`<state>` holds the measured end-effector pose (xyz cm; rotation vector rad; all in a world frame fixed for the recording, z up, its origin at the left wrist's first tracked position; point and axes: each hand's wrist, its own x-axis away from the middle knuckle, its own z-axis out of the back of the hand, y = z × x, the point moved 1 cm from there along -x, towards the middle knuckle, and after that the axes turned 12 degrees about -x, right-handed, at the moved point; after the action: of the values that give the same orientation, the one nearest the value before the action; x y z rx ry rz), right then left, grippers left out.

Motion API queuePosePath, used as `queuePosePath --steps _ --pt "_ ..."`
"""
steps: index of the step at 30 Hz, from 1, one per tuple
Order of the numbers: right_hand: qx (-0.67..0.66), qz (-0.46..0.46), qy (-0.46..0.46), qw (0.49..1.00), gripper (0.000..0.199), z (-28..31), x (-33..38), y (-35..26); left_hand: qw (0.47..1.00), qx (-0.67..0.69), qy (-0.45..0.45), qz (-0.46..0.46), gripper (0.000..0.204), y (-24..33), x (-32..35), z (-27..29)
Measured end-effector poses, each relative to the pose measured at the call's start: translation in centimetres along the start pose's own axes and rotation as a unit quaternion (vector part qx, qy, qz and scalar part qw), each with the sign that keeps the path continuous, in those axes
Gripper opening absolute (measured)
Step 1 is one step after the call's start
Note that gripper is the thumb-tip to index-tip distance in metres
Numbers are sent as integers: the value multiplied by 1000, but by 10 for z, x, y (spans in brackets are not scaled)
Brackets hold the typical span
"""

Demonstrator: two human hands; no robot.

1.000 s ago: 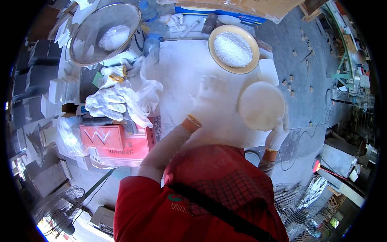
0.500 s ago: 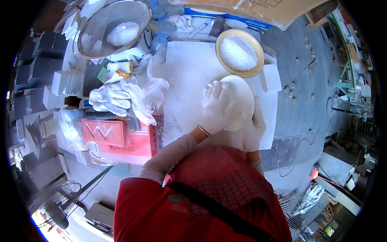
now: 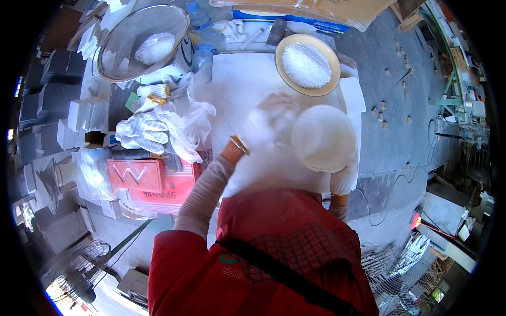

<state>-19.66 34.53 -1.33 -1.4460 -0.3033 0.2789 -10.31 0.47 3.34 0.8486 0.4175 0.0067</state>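
Note:
Both my hands wear white gloves. A round off-white plate (image 3: pixel 323 138) is held over the white work surface (image 3: pixel 237 73), slightly blurred. My right hand (image 3: pixel 343 178) is at the plate's lower right edge and grips it; the fingers are mostly hidden behind it. My left hand (image 3: pixel 271 124) is apart from the plate, to its left, smeared by motion so its fingers cannot be read. Beyond the plate stands a cream bowl (image 3: pixel 337 79) of white granules (image 3: pixel 307 65).
At the far left, a large round sieve (image 3: pixel 185 39) holds white material. Spare white gloves (image 3: pixel 141 130) and a crumpled plastic bag (image 3: pixel 197 124) lie on the left, by a red box (image 3: pixel 136 175). Water bottles (image 3: pixel 197 17) and a cardboard box (image 3: pixel 316 9) stand at the back.
My left hand has come off the plate and swung left. The plate has shifted right and nearer me with my right hand. The whole view has moved slightly.

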Motion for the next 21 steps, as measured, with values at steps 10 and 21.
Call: queuePosePath --steps 10,21 --pt "-291 -53 84 952 60 9 -2 -19 956 -209 -77 -193 33 -2 14 -32" --pt "-369 -77 98 921 61 16 -3 -5 940 -267 -67 -201 39 14 -14 -30"
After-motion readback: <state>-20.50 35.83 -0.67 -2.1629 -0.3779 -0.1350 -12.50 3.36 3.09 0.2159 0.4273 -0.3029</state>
